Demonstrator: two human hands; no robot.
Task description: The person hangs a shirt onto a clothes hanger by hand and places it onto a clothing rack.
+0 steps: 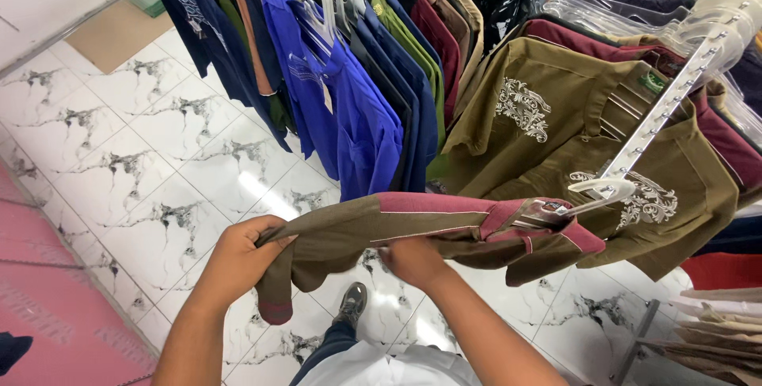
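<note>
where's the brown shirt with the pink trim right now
In the head view, the brown shirt stretches across the lower middle, held by the left hand and right hand, on a clear hanger below the olive shirts.

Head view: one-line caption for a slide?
Both hands, left and right, hold a brown-and-maroon shirt on a clear hanger.

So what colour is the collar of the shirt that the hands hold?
The collar of the brown shirt is dark pink; the head view shows it.
</note>
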